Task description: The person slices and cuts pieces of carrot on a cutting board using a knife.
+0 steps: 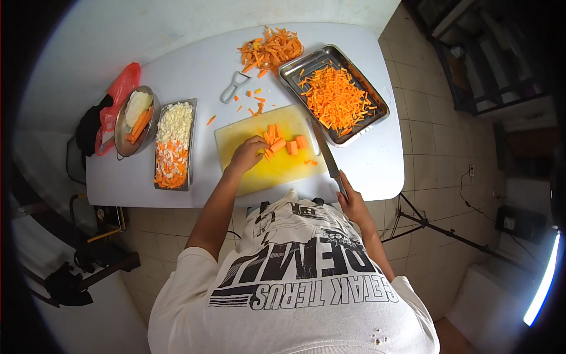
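My right hand (pixel 352 203) is wrapped round the handle of a kitchen knife (pixel 326 153). The blade points away from me, along the right side of the yellow-stained cutting board (pixel 242 177) and close to the metal tray. On the board, my left hand (pixel 247 154) has its fingers curled at the edge of a cluster of carrot pieces (pixel 277 145), gripping a piece there. Thicker carrot chunks (pixel 296 145) sit just right of the cluster, apart from my fingers. A few small carrot bits lie near the board's right edge.
A metal tray (pixel 377 121) of carrot sticks stands right; carrot peelings (pixel 274 50) and a peeler (pixel 234 87) lie behind the board. Left are a tray (pixel 190 147) of diced white and orange vegetables, a metal bowl (pixel 154 121) with whole carrots, and a red plastic bag (pixel 125 84).
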`<state>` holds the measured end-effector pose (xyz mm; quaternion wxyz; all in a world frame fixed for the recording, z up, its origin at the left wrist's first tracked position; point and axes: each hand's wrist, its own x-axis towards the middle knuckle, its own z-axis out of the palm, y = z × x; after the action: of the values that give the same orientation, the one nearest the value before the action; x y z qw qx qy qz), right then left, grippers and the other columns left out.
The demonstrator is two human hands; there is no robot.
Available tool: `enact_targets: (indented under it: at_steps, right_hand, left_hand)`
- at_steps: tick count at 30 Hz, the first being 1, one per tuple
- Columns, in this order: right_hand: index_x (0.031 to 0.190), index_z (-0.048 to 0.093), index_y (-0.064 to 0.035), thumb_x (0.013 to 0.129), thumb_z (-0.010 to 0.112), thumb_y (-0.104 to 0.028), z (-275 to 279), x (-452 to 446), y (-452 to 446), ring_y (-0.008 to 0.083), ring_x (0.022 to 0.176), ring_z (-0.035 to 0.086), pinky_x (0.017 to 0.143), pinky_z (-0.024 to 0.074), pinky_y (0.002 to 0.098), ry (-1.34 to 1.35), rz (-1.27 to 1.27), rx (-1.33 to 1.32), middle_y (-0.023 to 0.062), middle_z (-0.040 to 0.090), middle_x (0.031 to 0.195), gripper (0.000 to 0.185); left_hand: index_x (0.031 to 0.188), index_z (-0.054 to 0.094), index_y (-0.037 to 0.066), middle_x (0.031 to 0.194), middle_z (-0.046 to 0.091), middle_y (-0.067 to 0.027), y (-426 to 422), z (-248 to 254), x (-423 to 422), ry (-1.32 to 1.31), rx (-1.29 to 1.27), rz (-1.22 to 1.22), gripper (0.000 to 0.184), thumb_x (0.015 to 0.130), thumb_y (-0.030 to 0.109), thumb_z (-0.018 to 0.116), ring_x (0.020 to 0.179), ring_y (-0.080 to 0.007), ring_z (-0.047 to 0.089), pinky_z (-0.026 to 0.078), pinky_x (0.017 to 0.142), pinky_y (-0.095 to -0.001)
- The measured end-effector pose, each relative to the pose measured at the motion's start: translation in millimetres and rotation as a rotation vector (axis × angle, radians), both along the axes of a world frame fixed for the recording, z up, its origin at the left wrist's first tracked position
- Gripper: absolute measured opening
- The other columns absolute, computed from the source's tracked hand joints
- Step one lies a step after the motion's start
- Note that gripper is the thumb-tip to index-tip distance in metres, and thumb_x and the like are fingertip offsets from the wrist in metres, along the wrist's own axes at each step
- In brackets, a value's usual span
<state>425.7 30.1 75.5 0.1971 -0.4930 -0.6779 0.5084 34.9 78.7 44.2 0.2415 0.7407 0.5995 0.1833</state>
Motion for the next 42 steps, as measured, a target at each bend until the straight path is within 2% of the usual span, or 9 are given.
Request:
enact_targets:
  at_steps: [6,12,15,18,24,27,30,37,42]
  right_hand:
    - [0.152,0.026,-0.0153,0.091,0.055,-0.001,0,-1,6,0.0468,0.111,0.056,0.092,0.0470,0.0415,0.004,0.063,0.100,0.0292,0.059,0.121,0.069]
    - [0.152,0.026,-0.0162,0.090,0.056,-0.002,6,-8,1,0.0466,0.103,0.060,0.087,0.0487,0.0414,-0.026,0.104,0.088,0.0297,0.062,0.113,0.070]
    - [0.152,0.026,-0.0176,0.090,0.057,-0.003,11,-15,1,0.0462,0.096,0.063,0.083,0.0496,0.0413,-0.068,0.153,0.027,0.0299,0.064,0.106,0.070]
    - [0.152,0.026,-0.0189,0.091,0.057,-0.003,12,-23,3,0.0458,0.090,0.064,0.080,0.0498,0.0417,-0.087,0.192,0.012,0.0294,0.065,0.099,0.070]
    - [0.151,0.026,-0.0197,0.091,0.057,-0.007,13,-56,6,0.0460,0.084,0.063,0.076,0.0493,0.0480,-0.070,0.296,0.097,0.0281,0.065,0.091,0.069]
    - [0.151,0.026,-0.0198,0.090,0.057,-0.010,8,-84,12,0.0461,0.083,0.063,0.074,0.0492,0.0510,-0.113,0.366,0.054,0.0280,0.065,0.089,0.069]
    - [0.150,0.027,-0.0172,0.091,0.056,-0.007,11,-111,14,0.0454,0.089,0.063,0.077,0.0511,0.0489,-0.179,0.367,0.066,0.0282,0.065,0.101,0.067]
    - [0.153,0.022,-0.0264,0.089,0.057,-0.009,-2,-134,-6,0.0386,0.070,0.065,0.063,0.0541,0.0471,-0.358,0.419,0.271,0.0214,0.062,0.079,0.075]
    - [0.153,0.022,-0.0305,0.084,0.057,-0.001,-2,-146,-14,0.0352,0.062,0.066,0.055,0.0559,0.0448,-0.591,0.446,0.340,0.0182,0.060,0.080,0.083]
  left_hand:
    - [0.103,0.069,0.011,0.102,0.063,-0.0035,-22,3,-5,0.233,0.067,0.002,0.025,0.078,0.009,0.068,0.095,-0.0242,0.062,0.051,0.082,-0.0372]
    - [0.100,0.064,0.009,0.100,0.065,-0.0060,-17,-5,-2,0.164,0.104,-0.063,0.023,0.077,0.009,0.065,0.091,-0.0267,0.063,0.051,0.079,-0.0407]
    - [0.106,0.060,0.009,0.096,0.066,-0.0084,-21,0,-1,0.246,0.039,0.072,0.031,0.077,0.014,0.067,0.088,-0.0289,0.065,0.052,0.077,-0.0425]
    - [0.111,0.058,0.009,0.090,0.068,-0.0100,-35,-3,0,0.243,-0.099,0.447,0.038,0.077,0.022,0.069,0.083,-0.0301,0.067,0.053,0.072,-0.0430]
    - [0.115,0.059,0.010,0.086,0.071,-0.0076,-62,-17,12,-0.078,-0.136,0.842,0.042,0.079,0.027,0.073,0.083,-0.0281,0.068,0.053,0.072,-0.0405]
    - [0.112,0.060,0.006,0.088,0.072,-0.0086,-65,-22,20,-0.063,-0.181,0.880,0.042,0.078,0.024,0.076,0.081,-0.0262,0.069,0.053,0.072,-0.0384]
    - [0.109,0.062,0.005,0.087,0.072,-0.0094,-67,-26,27,-0.156,-0.174,0.761,0.038,0.079,0.023,0.075,0.078,-0.0260,0.070,0.054,0.071,-0.0365]
    - [0.106,0.063,0.002,0.081,0.070,-0.0108,-80,-46,9,-0.302,-0.077,0.708,0.027,0.083,0.014,0.070,0.070,-0.0197,0.068,0.053,0.066,-0.0309]
    - [0.099,0.066,0.006,0.081,0.069,-0.0102,-72,-49,-15,-0.404,-0.132,0.845,0.021,0.081,0.017,0.070,0.078,-0.0261,0.068,0.052,0.074,-0.0367]
